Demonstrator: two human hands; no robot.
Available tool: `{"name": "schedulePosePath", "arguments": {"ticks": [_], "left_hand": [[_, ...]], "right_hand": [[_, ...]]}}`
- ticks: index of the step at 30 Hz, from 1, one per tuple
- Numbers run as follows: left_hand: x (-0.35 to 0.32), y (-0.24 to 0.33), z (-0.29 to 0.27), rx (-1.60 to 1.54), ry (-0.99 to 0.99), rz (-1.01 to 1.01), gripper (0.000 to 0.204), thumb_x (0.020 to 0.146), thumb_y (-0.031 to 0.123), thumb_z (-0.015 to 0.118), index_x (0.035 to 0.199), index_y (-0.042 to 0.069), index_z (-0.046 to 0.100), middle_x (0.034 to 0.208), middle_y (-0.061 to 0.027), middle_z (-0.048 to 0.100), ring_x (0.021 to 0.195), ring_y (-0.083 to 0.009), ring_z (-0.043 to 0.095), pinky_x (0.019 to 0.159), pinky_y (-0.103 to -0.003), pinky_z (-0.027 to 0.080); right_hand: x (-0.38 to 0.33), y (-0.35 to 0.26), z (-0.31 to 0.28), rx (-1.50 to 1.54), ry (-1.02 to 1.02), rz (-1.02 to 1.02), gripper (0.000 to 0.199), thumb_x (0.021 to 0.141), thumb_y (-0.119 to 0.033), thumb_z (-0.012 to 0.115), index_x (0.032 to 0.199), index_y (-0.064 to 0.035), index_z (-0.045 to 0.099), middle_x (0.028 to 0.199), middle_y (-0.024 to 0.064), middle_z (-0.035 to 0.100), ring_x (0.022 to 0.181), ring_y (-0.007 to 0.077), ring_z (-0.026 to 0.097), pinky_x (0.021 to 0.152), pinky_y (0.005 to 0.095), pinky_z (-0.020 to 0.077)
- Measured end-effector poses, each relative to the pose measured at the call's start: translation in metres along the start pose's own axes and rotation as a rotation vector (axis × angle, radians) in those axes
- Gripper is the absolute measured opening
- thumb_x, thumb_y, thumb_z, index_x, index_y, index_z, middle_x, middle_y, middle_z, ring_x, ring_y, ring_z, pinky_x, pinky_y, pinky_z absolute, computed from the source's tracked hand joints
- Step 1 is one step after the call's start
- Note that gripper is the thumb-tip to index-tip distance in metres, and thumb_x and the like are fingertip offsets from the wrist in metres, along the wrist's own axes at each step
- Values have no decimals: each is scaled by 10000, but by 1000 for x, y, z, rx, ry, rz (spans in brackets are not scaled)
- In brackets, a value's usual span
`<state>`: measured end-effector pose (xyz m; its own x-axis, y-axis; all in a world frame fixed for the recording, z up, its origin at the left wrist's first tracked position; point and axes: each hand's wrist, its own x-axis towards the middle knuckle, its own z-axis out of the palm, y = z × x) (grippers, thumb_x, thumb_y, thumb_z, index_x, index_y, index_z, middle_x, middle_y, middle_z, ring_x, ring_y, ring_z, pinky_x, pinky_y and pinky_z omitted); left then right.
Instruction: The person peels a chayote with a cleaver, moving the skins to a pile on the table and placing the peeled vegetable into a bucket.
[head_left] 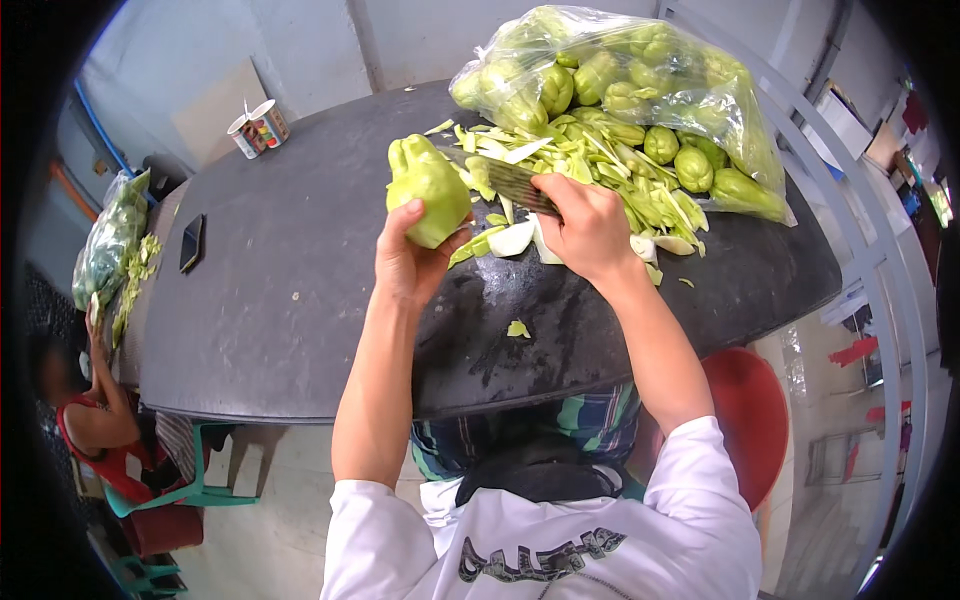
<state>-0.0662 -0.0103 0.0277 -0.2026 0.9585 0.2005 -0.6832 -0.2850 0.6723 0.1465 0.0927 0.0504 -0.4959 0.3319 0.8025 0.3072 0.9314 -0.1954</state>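
Note:
A pale green chayote point(428, 190), partly peeled, is gripped in my left hand point(412, 252), with the thumb on its near side. My right hand point(592, 228) is closed round a knife point(512, 184), its blade pointing left toward the chayote. The knife's handle is hidden in the fist. Behind and below the blade lies a heap of green peelings point(590, 150). White cut chayote pieces point(512, 240) lie close to my right hand. A clear plastic bag point(740, 100) full of whole chayotes lies behind the heap, its mouth facing the peelings.
The dark table point(270, 300) has one small green scrap point(517, 329) and wet patches near me. Two paper cups point(258, 128) stand at the back left, with a phone point(192, 243) at the left edge. A red round container point(742, 430) is below right. Another person point(105, 425) works at far left.

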Motion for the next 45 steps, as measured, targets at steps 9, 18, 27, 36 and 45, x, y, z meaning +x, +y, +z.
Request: {"name": "schedulePosePath", "arguments": {"ticks": [9, 18, 27, 36, 45], "left_hand": [[0, -12, 24, 560, 99, 262, 828, 654, 66, 790, 1401, -15, 439, 1209, -104, 620, 1099, -197, 627, 952, -353, 535], [-3, -15, 28, 816, 44, 456, 850, 624, 63, 849, 1373, -31, 459, 1242, -120, 626, 1129, -196, 620, 985, -345, 514], [-5, 1, 25, 789, 83, 384, 869, 591, 212, 827, 1357, -4, 480, 1216, -134, 604, 1110, -240, 617, 972, -371, 511], [0, -4, 27, 46, 127, 11, 634, 990, 503, 439, 1397, 19, 477, 1301, -196, 591, 1190, -388, 602, 991, -556, 508], [-2, -2, 18, -92, 222, -22, 594, 954, 571, 493, 1292, 94, 593, 1232, -99, 638, 1114, -243, 613, 968, -430, 486]], "right_hand": [[6, -2, -1, -82, 96, -260, 408, 628, -55, 768, 1024, -31, 672, 788, 101, 690, 690, 287, 697, 633, 371, 567], [10, -16, -6, -48, 161, -345, 334, 663, -75, 694, 995, -60, 651, 676, 45, 598, 595, 234, 644, 544, 358, 535], [7, 42, -7, -195, 1, 90, 95, 843, -80, 662, 930, -86, 623, 742, 133, 690, 646, 338, 676, 550, 422, 525], [4, 16, 0, -165, 124, -118, 205, 730, -30, 653, 907, -88, 566, 708, 77, 644, 640, 268, 683, 549, 382, 538], [-1, -20, 7, -52, 73, -346, 319, 678, -67, 680, 994, -54, 648, 700, 40, 606, 649, 226, 663, 582, 338, 541]]}}
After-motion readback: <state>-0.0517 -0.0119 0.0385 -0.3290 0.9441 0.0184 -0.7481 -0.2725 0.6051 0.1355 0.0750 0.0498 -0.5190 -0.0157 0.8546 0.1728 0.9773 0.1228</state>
